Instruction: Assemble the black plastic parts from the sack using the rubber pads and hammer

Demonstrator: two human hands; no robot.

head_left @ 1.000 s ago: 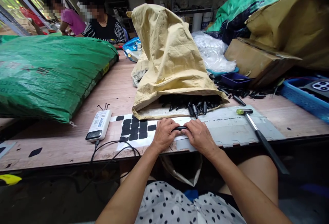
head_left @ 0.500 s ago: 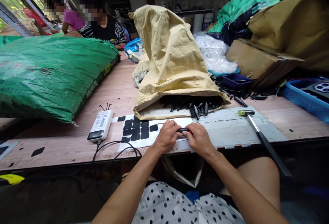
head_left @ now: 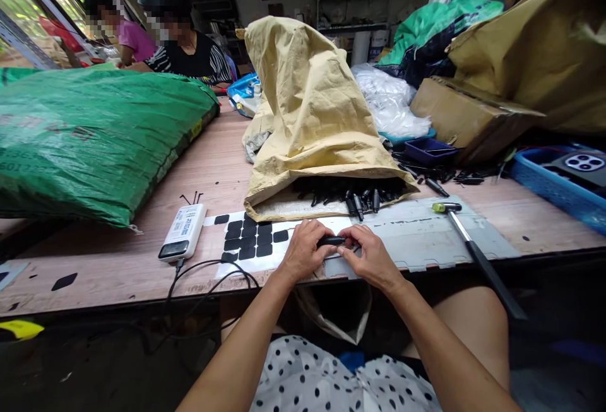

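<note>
A short black pen-like part (head_left: 332, 241) lies crosswise between my two hands, just above the table's front edge. My left hand (head_left: 305, 249) is closed around its left end. The thumb and fingers of my right hand (head_left: 367, 249) pinch its right end. Beyond my hands, similar black parts (head_left: 360, 202) spill from the mouth of a tan sack (head_left: 312, 115). To the left of my hands lies a white sheet with black square stickers (head_left: 249, 238). A grey board (head_left: 426, 235) stretches to the right, with a hammer (head_left: 473, 241) lying across it.
A white power bank (head_left: 184, 229) with black cables sits left. A bulging green sack (head_left: 104, 141) covers the far left. At right are a cardboard box (head_left: 468, 115), a purple tray (head_left: 428, 150) and a blue basket (head_left: 558, 185). Two people (head_left: 189, 52) sit at the back left.
More of the black part shows between my hands now, and my right fingers have shifted to its right end. The camera view has moved slightly.
</note>
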